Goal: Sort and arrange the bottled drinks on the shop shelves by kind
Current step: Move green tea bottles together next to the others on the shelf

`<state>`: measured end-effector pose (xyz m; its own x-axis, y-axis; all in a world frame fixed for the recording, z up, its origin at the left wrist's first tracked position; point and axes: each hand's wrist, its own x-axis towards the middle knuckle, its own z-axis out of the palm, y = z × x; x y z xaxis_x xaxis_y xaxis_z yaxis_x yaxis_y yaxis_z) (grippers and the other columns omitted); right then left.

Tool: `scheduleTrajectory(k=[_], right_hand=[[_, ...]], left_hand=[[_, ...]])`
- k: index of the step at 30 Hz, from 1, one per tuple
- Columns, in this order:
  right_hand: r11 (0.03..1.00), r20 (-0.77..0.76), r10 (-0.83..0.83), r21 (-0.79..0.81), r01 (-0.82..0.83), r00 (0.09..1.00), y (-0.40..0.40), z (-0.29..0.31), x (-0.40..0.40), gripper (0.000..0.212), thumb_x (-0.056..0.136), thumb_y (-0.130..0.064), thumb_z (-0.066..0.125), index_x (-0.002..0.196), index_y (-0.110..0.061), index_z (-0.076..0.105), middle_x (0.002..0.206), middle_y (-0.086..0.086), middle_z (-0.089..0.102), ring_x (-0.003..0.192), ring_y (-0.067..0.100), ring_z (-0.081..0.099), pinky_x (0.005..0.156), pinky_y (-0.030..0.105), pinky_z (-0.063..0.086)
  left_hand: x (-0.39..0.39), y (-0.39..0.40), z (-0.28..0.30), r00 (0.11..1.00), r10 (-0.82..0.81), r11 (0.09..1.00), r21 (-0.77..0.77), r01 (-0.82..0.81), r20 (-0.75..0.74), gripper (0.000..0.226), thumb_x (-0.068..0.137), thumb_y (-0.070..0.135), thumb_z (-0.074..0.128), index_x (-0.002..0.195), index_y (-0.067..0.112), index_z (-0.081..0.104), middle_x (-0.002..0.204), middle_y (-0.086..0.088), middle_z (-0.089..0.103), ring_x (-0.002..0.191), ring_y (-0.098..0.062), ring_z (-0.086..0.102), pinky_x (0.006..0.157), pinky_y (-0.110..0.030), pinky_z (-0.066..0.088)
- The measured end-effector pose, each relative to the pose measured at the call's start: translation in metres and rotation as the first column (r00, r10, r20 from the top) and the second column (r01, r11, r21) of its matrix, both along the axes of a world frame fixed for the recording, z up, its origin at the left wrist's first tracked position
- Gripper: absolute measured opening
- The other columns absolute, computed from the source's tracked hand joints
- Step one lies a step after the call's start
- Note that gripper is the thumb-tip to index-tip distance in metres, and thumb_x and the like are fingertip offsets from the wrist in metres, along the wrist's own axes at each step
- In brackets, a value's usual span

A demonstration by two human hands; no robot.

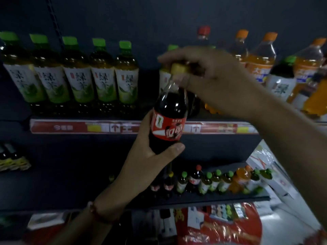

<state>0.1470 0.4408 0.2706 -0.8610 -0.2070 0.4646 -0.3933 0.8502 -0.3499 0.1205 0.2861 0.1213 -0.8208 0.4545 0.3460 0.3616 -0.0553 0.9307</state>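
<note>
Fingers (178, 149) grip cola bottle (168, 110); dark liquid inside

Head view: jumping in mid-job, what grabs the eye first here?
Dead centre, a dark cola bottle with a red label and yellow cap, held in front of the shelf: the left hand grips its body, the right hand pinches its cap. Behind on the left, a neat row of green tea bottles; upper right, orange drink bottles.
</note>
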Motion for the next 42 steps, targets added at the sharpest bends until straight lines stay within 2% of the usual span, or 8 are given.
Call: scheduleTrajectory(k=[6, 10, 15, 22, 26, 30, 36, 42], right_hand=[[0.906, 0.154, 0.008, -0.419, 0.058, 0.988, 0.046, -0.096, 0.09, 0.045, 0.095, -0.028, 0.057, 0.137, -0.038, 0.046, 0.129, -0.024, 0.054, 0.115, -0.012, 0.051, 0.093, 0.008, 0.044], [0.555, 0.48, 0.117, -0.757, 0.344, 0.869, 0.074, -0.192, 0.182, 0.063, 0.082, -0.049, 0.06, 0.14, -0.037, 0.041, 0.129, -0.014, 0.057, 0.115, 0.0, 0.057, 0.085, 0.015, 0.052], [0.257, 0.624, 0.437, -0.777, 0.575, 0.648, 0.097, -0.267, 0.299, 0.044, 0.073, -0.039, 0.069, 0.115, -0.039, 0.055, 0.097, -0.006, 0.072, 0.078, 0.013, 0.068, 0.062, 0.017, 0.05], [0.397, 0.791, 0.116, -0.591, 0.702, 0.6, 0.109, -0.296, 0.385, 0.038, 0.079, -0.028, 0.076, 0.105, -0.043, 0.051, 0.087, -0.009, 0.07, 0.066, 0.006, 0.065, 0.063, 0.022, 0.054], [0.571, 0.823, -0.095, -0.416, 0.708, 0.56, 0.108, -0.301, 0.411, 0.055, 0.078, -0.044, 0.071, 0.124, -0.043, 0.042, 0.109, -0.019, 0.054, 0.097, 0.004, 0.058, 0.086, 0.03, 0.055], [0.724, 0.798, -0.162, -0.304, 0.619, 0.581, 0.111, -0.295, 0.423, 0.069, 0.077, -0.053, 0.068, 0.135, -0.042, 0.032, 0.108, -0.025, 0.042, 0.104, 0.001, 0.048, 0.09, 0.022, 0.048], [0.483, 0.826, 0.268, -0.561, 0.672, 0.496, 0.129, -0.302, 0.417, 0.057, 0.077, -0.032, 0.076, 0.125, -0.035, 0.046, 0.105, -0.008, 0.063, 0.073, 0.0, 0.066, 0.065, 0.016, 0.051], [0.083, 0.658, 0.617, -0.601, 0.795, 0.433, 0.129, -0.315, 0.401, 0.054, 0.082, -0.016, 0.071, 0.129, -0.017, 0.045, 0.109, 0.012, 0.069, 0.086, 0.026, 0.072, 0.069, 0.027, 0.054]], left_hand=[[0.096, 0.056, -0.055, 0.947, -0.013, 0.999, 0.042, 0.0, 0.32, 0.072, 0.067, 0.023, 0.086, 0.129, 0.024, 0.049, 0.107, 0.009, 0.068, 0.101, -0.011, 0.067, 0.078, -0.021, 0.055], [0.159, 0.096, -0.08, 0.852, 0.004, 0.994, 0.091, -0.061, 0.524, 0.05, 0.077, 0.013, 0.079, 0.122, 0.017, 0.058, 0.108, -0.006, 0.073, 0.101, -0.024, 0.07, 0.086, -0.036, 0.057], [0.232, 0.134, -0.105, 0.737, 0.015, 0.996, 0.057, -0.073, 0.676, 0.048, 0.074, 0.036, 0.076, 0.117, 0.021, 0.063, 0.106, -0.01, 0.073, 0.096, -0.028, 0.072, 0.083, -0.045, 0.059], [0.292, 0.165, -0.129, 0.602, 0.001, 0.995, 0.057, -0.077, 0.799, 0.051, 0.078, 0.046, 0.06, 0.125, 0.024, 0.059, 0.109, -0.002, 0.074, 0.099, -0.021, 0.071, 0.069, -0.034, 0.058], [0.306, 0.171, -0.143, 0.303, -0.028, 0.963, 0.107, -0.247, 0.952, 0.06, 0.075, 0.052, 0.063, 0.122, 0.014, 0.065, 0.129, -0.017, 0.064, 0.115, -0.033, 0.062, 0.096, -0.049, 0.051], [0.314, 0.172, -0.152, 0.199, -0.066, 0.94, 0.128, -0.315, 0.978, 0.069, 0.076, 0.052, 0.066, 0.126, 0.004, 0.062, 0.131, -0.024, 0.059, 0.117, -0.039, 0.058, 0.106, -0.053, 0.042], [0.313, 0.166, -0.153, 0.473, -0.063, 0.993, 0.101, -0.054, 0.879, 0.027, 0.094, 0.025, 0.05, 0.114, 0.017, 0.066, 0.096, -0.007, 0.07, 0.089, -0.023, 0.066, 0.076, -0.036, 0.053], [0.311, 0.176, -0.141, 0.844, -0.076, 0.926, -0.276, 0.256, 0.531, 0.078, 0.086, 0.029, 0.073, 0.146, 0.051, 0.029, 0.123, 0.032, 0.047, 0.107, 0.012, 0.055, 0.083, -0.016, 0.053]])
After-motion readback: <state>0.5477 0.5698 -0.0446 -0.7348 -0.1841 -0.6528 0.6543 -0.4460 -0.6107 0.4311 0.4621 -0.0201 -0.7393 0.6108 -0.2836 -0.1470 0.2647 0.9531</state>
